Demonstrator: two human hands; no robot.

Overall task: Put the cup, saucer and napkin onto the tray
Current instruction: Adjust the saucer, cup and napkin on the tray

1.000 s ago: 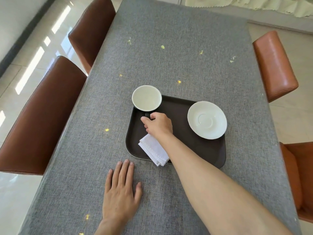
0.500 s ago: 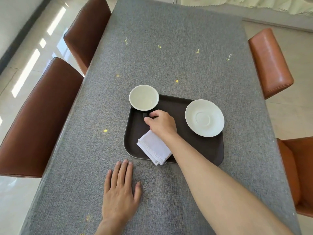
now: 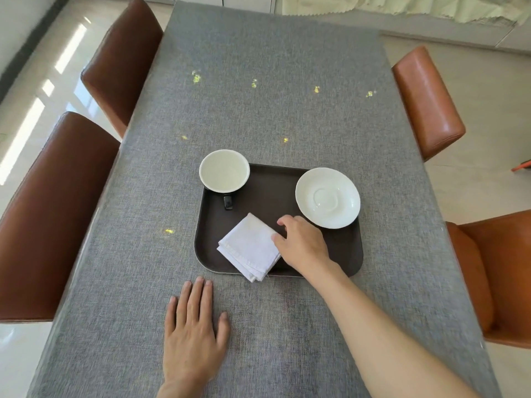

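The dark tray (image 3: 339, 254) on the grey table (image 3: 273, 81) holds a cup (image 3: 224, 170) at its far left corner, a saucer (image 3: 327, 198) at its far right, and a folded napkin (image 3: 251, 247) at its near edge. The right hand (image 3: 301, 244) hovers open, gripping nothing, fingertips touching the napkin's right side. The left hand (image 3: 194, 331) lies flat and open on the table, near the tray.
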